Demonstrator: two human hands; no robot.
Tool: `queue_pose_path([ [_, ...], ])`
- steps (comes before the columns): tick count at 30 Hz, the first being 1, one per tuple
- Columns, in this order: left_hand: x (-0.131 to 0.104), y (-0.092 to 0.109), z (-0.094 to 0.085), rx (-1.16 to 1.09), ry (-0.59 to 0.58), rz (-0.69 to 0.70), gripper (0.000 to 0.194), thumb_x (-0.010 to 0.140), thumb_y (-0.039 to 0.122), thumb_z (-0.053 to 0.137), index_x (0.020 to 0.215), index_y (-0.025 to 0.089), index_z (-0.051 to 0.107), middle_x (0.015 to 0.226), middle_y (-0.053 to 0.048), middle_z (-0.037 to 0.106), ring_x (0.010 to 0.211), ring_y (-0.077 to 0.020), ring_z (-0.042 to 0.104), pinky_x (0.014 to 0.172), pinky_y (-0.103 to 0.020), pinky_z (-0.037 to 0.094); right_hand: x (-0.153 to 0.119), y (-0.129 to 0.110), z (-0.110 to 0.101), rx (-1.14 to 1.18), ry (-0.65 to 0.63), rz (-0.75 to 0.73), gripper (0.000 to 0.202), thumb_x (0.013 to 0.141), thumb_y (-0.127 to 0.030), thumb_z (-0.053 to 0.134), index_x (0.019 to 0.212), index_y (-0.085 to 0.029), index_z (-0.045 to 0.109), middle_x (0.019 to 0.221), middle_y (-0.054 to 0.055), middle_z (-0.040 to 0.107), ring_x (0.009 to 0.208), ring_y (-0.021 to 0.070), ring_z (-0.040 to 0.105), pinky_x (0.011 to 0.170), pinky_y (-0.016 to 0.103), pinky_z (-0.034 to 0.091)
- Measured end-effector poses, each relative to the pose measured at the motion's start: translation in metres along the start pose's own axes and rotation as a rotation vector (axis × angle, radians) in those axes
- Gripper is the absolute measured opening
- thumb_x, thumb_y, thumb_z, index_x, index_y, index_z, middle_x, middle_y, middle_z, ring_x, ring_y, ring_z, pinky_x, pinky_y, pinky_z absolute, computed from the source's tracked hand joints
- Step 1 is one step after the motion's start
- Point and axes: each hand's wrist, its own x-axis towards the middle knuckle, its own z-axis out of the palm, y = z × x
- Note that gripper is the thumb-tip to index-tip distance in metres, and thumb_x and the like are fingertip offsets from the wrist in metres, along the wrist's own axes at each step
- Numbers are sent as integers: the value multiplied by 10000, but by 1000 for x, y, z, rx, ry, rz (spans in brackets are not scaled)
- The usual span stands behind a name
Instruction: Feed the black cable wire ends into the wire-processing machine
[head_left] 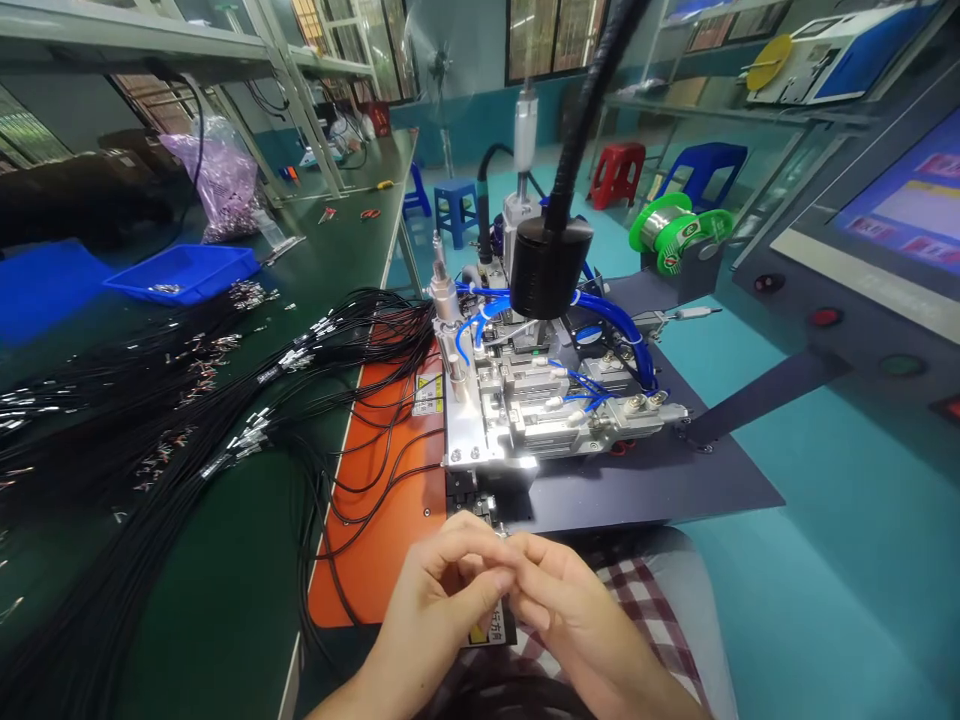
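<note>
My left hand [442, 600] and my right hand [562, 600] meet at the fingertips, low in the middle of the view. The fingers of both are pinched together, and whatever lies between them is too small or hidden to name. Just beyond them stands a metal machine [540, 400] with blue air tubes and a black cylinder [550, 268] above it. Thin black cables [375, 487] cross an orange board [405, 520] to the left of the machine. Under my hands a dark plate with a yellow label [495, 630] partly shows.
Bundles of black cables [135, 510] cover the green table [225, 590] at left, with a blue tray [187, 272] behind. A green solder spool [666, 232] stands back right. A control panel [862, 290] with a screen juts in at right.
</note>
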Motion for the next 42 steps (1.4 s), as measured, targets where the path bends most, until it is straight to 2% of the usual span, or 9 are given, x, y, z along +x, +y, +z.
queue_pose_path([
  [5,6,2,2,-138,90,-117,102,740,249,692,758,149,677,683,10,559,463,-62,505,424,-164,343,4,3,-3,-190,140,-102,276,829,-410,614,693,-182,538,508,-76,387,476,99,390,488,210,314],
  [9,7,1,4,-116,165,-178,181,776,307,658,796,129,633,520,4,574,451,-94,515,445,-179,371,5,2,-4,-565,277,-310,244,863,-319,572,661,-197,511,587,-45,455,524,117,413,506,230,339],
  [12,4,-3,5,-34,185,-121,183,826,332,591,791,153,573,522,19,550,424,-88,470,433,-191,370,7,3,-5,-833,311,-522,222,890,-234,506,670,-205,516,676,-10,512,608,147,481,584,261,375],
  [14,3,-7,4,116,213,2,145,858,293,544,775,174,552,636,12,549,498,-94,485,483,-203,390,9,3,-6,-936,306,-589,206,893,-205,486,689,-208,519,697,-1,522,639,160,498,609,274,377],
  [17,5,-10,-1,456,205,234,119,877,194,495,779,189,561,793,-12,537,704,-132,522,641,-228,413,16,6,-9,-892,316,-527,194,895,-208,481,702,-210,504,685,-10,504,622,154,479,582,260,373],
  [19,9,-9,-6,583,156,289,138,881,158,467,791,193,566,802,-17,537,748,-148,521,673,-236,404,20,8,-11,-813,322,-450,199,899,-231,485,702,-208,495,666,-21,486,591,140,453,546,245,365],
  [25,20,-4,-14,606,125,130,136,877,186,483,775,195,573,755,-7,590,693,-153,547,618,-229,401,27,14,-14,-734,311,-378,177,913,-277,478,753,-203,497,637,-47,435,516,108,395,464,222,320],
  [32,24,-6,-19,843,79,231,153,908,178,411,823,186,538,801,-23,541,717,-161,538,656,-257,391,34,15,-14,-829,321,-420,180,937,-261,426,779,-202,489,697,-28,455,591,127,427,536,242,345],
  [42,35,-13,-26,428,150,-19,131,877,265,500,791,184,557,769,-3,603,709,-143,571,588,-212,430,42,10,-10,-712,322,-335,176,915,-296,461,774,-198,498,684,-28,452,597,131,421,534,231,350],
])
